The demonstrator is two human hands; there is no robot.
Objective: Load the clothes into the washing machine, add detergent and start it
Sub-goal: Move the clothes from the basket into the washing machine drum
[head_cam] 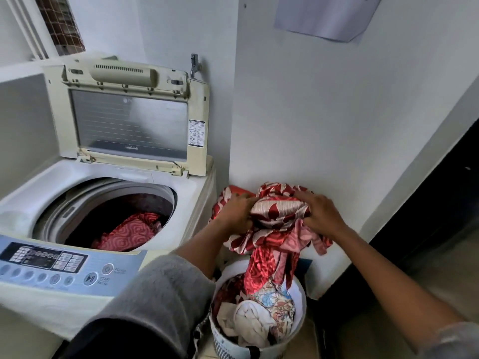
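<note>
Both arms reach forward, forearms bare. The left hand [237, 211] grips the left side of the red-and-cream cloth bundle [280, 209]; the right hand [321, 212] grips its right side, fingers curled in.

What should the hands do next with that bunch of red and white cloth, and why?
Probably lift the red and cream patterned cloth bundle left over the white top-loading washing machine and drop it in. The left hand and right hand grip it above the white round laundry basket, and the machine's cream lid stands open.
</note>
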